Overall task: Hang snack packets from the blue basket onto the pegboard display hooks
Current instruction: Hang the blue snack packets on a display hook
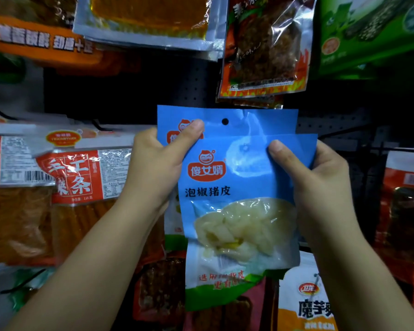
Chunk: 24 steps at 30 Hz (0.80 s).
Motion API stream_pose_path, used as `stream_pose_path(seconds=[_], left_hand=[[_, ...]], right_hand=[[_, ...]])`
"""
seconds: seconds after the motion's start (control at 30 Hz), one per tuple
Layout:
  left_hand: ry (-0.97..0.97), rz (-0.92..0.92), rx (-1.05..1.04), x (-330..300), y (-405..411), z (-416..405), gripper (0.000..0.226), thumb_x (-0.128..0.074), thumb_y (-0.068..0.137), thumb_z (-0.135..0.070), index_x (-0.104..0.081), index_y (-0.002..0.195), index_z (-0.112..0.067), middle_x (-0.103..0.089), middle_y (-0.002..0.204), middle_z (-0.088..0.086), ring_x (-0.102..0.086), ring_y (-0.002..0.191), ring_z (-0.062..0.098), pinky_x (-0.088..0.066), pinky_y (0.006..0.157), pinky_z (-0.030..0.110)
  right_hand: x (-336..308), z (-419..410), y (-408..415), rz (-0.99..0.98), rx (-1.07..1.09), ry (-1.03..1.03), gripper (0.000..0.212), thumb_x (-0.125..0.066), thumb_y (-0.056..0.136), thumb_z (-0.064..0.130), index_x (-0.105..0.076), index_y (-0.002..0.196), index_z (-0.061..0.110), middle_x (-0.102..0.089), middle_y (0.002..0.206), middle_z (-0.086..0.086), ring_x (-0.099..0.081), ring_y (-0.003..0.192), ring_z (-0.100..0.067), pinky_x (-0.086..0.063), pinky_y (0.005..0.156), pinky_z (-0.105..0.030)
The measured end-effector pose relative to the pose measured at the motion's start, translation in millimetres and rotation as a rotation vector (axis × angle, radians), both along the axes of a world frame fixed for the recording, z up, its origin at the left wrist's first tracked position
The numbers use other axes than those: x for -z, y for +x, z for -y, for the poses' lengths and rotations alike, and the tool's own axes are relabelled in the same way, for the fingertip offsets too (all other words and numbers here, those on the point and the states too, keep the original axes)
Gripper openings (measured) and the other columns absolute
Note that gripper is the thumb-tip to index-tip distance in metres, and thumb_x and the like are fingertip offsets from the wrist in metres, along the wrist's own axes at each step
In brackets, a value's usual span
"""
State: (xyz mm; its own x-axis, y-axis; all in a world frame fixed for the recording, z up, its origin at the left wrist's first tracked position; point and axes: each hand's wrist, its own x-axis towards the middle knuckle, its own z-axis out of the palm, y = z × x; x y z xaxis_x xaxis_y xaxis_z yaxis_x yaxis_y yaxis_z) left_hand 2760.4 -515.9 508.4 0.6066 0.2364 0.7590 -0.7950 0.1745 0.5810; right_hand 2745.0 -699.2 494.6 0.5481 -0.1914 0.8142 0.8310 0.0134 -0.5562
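Head view, facing the dark pegboard (134, 96).

2 blue snack packets held up in front of the board, overlapped. Rear blue packet (227, 120) sits higher, its round hang hole visible near the top edge, hole not on any hook. Front blue packet (237, 199) sits lower and slightly right, clear window showing pale contents, green band at the bottom.

Left hand (158, 163) grips the left edge of the packets; thumb curled over the front of the rear packet's top-left corner, other fingers behind and out of sight. Right hand (313, 177) grips the right edge of the front packet; thumb pressed on its face near the top, fingers wrapped behind. Whether the right hand also pinches the rear packet is hard to tell, as the 2 overlap there.

Around them, hung stock: red flame-print packet (265, 51) just above the blue ones, its lower edge close to the rear packet's top. Clear-edged orange packet (148, 17) upper left. Green packet (368, 32) upper right. Red-and-white labelled packets (74, 173) at left, beside the left wrist. White-and-orange packet (306, 299) lower right, partly behind the front packet's bottom corner. Bare black hook (342, 130) juts out right of the blue packets.
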Motion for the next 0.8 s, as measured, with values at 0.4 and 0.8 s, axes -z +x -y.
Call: stream_pose_path(seconds=[0.4, 0.8], left_hand=[[0.016, -0.162, 0.02, 3, 23, 7, 0.024, -0.071, 0.082, -0.019, -0.069, 0.058, -0.019, -0.073, 0.064, 0.0, -0.071, 0.06, 0.015, -0.053, 0.051, 0.023], [0.078, -0.37, -0.042, 27, 80, 4, 0.021, -0.058, 0.092, -0.028, -0.073, 0.084, -0.016, -0.076, 0.087, 0.005, -0.071, 0.085, 0.02, -0.056, 0.078, 0.039]], right_hand=[[11, 6, 31, -0.157, -0.069, 0.078, 0.003, -0.072, 0.083, 0.02, -0.075, 0.082, 0.021, -0.077, 0.085, -0.003, -0.074, 0.077, -0.022, -0.06, 0.063, -0.034], [15, 10, 97, -0.256, 0.078, 0.091, 0.004, -0.072, 0.084, 0.02, -0.069, 0.081, 0.019, -0.075, 0.085, 0.001, -0.073, 0.08, -0.018, -0.059, 0.072, -0.036]])
